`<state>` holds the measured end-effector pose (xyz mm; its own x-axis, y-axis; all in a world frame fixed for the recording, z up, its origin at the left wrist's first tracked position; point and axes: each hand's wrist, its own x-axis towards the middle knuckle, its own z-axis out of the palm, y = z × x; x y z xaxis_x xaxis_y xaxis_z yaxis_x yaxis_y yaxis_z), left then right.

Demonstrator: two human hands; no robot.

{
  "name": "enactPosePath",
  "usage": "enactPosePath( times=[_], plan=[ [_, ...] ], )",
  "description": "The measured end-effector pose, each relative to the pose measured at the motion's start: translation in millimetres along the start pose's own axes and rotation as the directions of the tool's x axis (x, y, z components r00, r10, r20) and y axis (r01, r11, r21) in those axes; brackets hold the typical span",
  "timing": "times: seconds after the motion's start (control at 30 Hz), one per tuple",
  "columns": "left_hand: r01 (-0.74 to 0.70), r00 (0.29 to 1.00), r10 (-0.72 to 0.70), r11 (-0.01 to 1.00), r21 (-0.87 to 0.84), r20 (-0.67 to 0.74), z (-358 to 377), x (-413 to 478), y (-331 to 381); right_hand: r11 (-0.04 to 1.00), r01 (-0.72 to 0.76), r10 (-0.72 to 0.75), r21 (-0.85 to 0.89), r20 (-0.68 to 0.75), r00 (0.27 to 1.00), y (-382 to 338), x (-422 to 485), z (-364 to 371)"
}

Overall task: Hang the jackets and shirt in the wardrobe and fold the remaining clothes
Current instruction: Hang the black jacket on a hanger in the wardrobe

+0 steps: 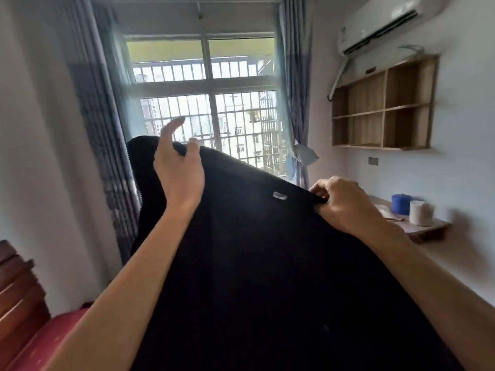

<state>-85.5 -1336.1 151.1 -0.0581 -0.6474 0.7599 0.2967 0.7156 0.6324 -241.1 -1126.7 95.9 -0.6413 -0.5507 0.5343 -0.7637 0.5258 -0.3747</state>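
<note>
Right hand (pixel 344 203) pinches black garment (pixel 254 263) top edge to hold it up; left hand (pixel 178 167) open, fingers spread, just beside other corner.

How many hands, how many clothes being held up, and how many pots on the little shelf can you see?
Hands: 2, left hand and right hand
Black garment: 1
Pots on the wall shelf: 2, blue container and white cup
Total: 5

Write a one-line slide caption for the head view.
Right hand pinches the edge of a black garment held up before the barred window; the left hand is open against it.
</note>
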Motion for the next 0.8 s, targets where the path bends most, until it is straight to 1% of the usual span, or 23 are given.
enactPosePath(
  times=[0.03,0.1,0.2,0.23,0.3,0.37,0.4,0.47,0.53,0.57,0.6,0.63,0.67,0.7,0.73,0.8],
  plan=[
    [-0.032,0.999,0.032,0.997,0.075,0.002,-10.4,2.0,-4.5,1.000,0.006,-0.006,0.028,0.007,1.000,-6.9,1.3,5.5],
    [-0.044,0.998,0.050,0.982,0.183,-0.032,-32.8,9.1,-12.9,0.998,0.028,-0.029,0.065,0.018,0.999,-22.9,2.5,20.6],
    [-0.034,0.990,0.073,0.957,0.289,-0.124,-68.2,25.4,-18.5,0.985,0.143,-0.149,0.097,0.053,0.987,-49.7,7.6,51.0],
    [-0.051,0.986,0.099,0.943,0.328,-0.134,-80.5,29.7,-16.9,0.974,0.192,-0.202,0.122,0.082,0.976,-59.9,10.7,60.1],
    [-0.115,0.975,0.180,0.912,0.394,-0.133,-106.5,35.0,-9.3,0.934,0.273,-0.314,0.230,0.166,0.935,-81.0,19.0,75.4],
    [-0.197,0.957,0.273,0.854,0.482,-0.094,-134.8,36.6,0.7,0.889,0.261,-0.375,0.376,0.273,0.886,-102.8,27.4,86.1],
    [-0.244,0.946,0.320,0.799,0.550,-0.045,-149.1,34.3,6.3,0.870,0.237,-0.393,0.432,0.319,0.862,-110.9,33.3,92.4],
    [-0.345,0.925,0.362,0.668,0.660,0.117,-178.2,25.3,12.4,0.809,0.160,-0.418,0.565,0.361,0.834,-128.0,42.6,101.9],
    [-0.444,0.895,0.305,0.553,0.705,0.325,-206.4,17.8,8.2,0.686,0.040,-0.434,0.726,0.365,0.824,-146.3,49.0,108.2],
    [-0.490,0.872,0.249,0.434,0.756,0.422,-221.6,16.1,2.1,0.620,-0.013,-0.445,0.784,0.365,0.818,-157.1,49.3,108.8],
    [-0.518,0.855,0.182,0.259,0.815,0.485,-236.3,14.7,-3.9,0.545,-0.053,-0.465,0.837,0.355,0.811,-168.9,48.3,107.5],
    [-0.523,0.850,0.126,0.078,0.849,0.512,-250.3,12.8,-10.2,0.464,-0.082,-0.492,0.882,0.333,0.804,-181.4,46.9,105.1],
    [-0.507,0.856,0.082,-0.061,0.860,0.511,-262.0,11.0,-15.1,0.377,-0.107,-0.521,0.920,0.306,0.796,-194.3,45.5,101.5],
    [-0.477,0.871,0.059,-0.135,0.869,0.487,-270.6,7.8,-18.0,0.300,-0.118,-0.555,0.947,0.274,0.785,-206.6,45.5,98.3],
    [-0.438,0.889,0.067,-0.167,0.884,0.453,-277.6,5.2,-19.7,0.245,-0.120,-0.586,0.962,0.246,0.772,-217.6,46.1,95.2],
    [-0.340,0.911,0.159,-0.229,0.912,0.379,-288.3,6.5,-17.2,0.196,-0.103,-0.635,0.975,0.206,0.745,-237.2,51.6,90.2]
  ],
)
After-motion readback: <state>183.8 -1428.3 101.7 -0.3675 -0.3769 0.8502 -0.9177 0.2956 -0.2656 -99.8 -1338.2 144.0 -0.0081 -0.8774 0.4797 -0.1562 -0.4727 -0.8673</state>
